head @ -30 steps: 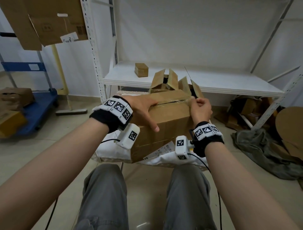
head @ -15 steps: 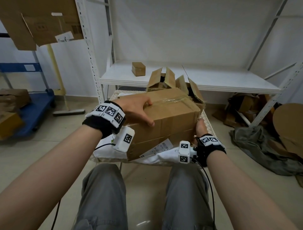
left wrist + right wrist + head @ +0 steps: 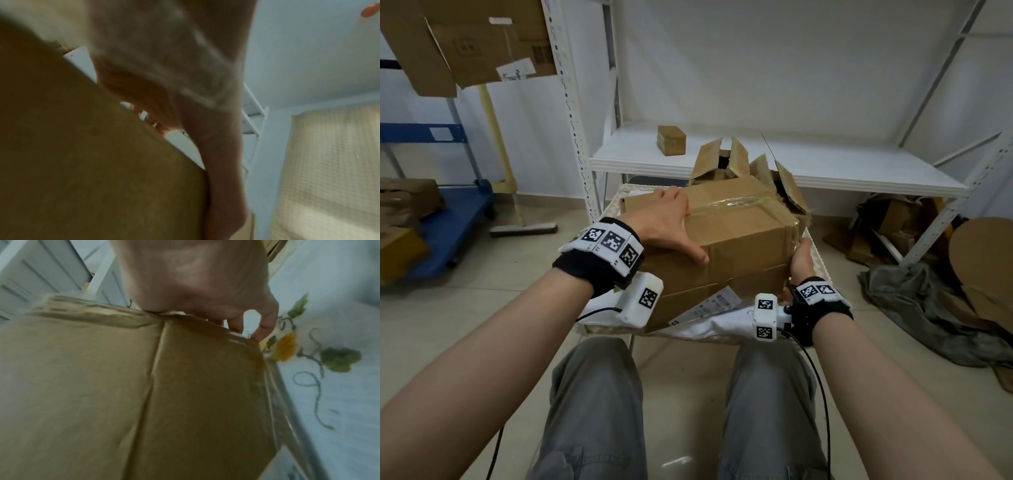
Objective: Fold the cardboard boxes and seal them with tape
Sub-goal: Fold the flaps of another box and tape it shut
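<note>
While the big brown box [image 3: 736,236] sits tilted on a white cloth [image 3: 722,323] that covers a small surface in front of the person's knees, both hands are on it. The left hand [image 3: 667,226] lies on the near left corner of the box top, with its fingers stretched out over the top and its thumb [image 3: 693,255] pointing down the front side. In the left wrist view the hand [image 3: 174,73] is blurry, and the brown cardboard [image 3: 92,154] fills the picture beside it. The right hand [image 3: 802,258] is at the lower right edge of the box, with its palm against the side. In the right wrist view this hand [image 3: 197,277] presses on the box edge, and its fingers [image 3: 265,321] bend down behind the cardboard [image 3: 127,394], a little apart from each other. A strip of clear shiny tape [image 3: 736,202] runs across the top of the box and down its right side. A white label [image 3: 705,306] sticks to the low front of the box. Behind the big box stands an open box [image 3: 722,161] with its flaps up. A small closed box [image 3: 671,139] sits on the white shelf [image 3: 859,171] further back. A blue cart [image 3: 448,219] stands on the floor to the left. A grey cloth [image 3: 914,308] lies in a heap on the floor to the right.
</note>
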A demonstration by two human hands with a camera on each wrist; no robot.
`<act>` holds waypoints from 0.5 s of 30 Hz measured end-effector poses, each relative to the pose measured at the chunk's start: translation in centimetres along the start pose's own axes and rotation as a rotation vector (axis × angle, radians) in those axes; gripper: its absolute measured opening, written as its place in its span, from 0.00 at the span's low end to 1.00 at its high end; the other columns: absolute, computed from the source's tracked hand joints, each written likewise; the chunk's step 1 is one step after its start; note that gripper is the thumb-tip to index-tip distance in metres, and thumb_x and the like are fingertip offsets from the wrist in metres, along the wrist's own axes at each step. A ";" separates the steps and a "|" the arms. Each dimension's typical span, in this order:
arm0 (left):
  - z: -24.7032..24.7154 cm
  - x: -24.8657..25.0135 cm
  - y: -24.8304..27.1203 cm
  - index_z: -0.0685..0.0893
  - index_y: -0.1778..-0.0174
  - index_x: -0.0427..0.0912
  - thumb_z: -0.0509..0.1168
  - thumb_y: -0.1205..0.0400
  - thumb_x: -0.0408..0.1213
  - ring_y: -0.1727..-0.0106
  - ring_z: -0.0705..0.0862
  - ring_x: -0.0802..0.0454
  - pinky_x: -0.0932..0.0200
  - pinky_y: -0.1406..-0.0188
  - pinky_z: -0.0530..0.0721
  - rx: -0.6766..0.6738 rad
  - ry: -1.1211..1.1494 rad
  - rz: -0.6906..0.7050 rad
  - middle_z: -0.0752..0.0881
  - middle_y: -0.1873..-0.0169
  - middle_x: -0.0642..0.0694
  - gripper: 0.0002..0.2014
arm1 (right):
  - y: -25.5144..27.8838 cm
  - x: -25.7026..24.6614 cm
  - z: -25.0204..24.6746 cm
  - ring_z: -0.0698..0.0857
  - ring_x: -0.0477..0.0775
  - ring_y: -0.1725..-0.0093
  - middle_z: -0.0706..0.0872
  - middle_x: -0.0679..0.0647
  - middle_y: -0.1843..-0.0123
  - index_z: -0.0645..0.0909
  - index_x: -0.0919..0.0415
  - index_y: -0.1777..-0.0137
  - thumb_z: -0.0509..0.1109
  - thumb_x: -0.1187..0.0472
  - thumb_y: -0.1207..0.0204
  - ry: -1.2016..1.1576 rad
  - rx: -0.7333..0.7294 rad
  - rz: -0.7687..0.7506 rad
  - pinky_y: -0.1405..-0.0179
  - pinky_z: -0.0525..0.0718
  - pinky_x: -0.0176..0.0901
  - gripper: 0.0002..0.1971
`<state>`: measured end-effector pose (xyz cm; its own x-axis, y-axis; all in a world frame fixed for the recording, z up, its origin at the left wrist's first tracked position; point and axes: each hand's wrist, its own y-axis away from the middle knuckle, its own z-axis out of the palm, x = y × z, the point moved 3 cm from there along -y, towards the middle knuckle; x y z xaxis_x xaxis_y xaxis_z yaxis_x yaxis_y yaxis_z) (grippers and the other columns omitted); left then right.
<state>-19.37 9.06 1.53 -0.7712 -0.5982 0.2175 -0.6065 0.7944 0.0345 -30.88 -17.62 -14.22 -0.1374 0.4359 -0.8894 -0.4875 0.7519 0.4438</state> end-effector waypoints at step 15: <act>-5.3 -6.7 3.7 0.79 0.39 0.50 0.81 0.53 0.66 0.44 0.85 0.50 0.51 0.45 0.84 0.112 0.748 -0.159 0.82 0.43 0.48 0.47 | 7.1 -3.7 4.7 0.83 0.54 0.57 0.86 0.54 0.54 0.86 0.55 0.52 0.64 0.28 0.24 -0.359 -0.399 -0.139 0.40 0.82 0.56 0.28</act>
<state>-15.44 16.60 5.37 -0.3610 -0.4424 0.8209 -0.7457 0.6656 0.0307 -29.77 -11.60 -7.24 0.2200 0.5400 -0.8124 -0.7786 0.5989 0.1872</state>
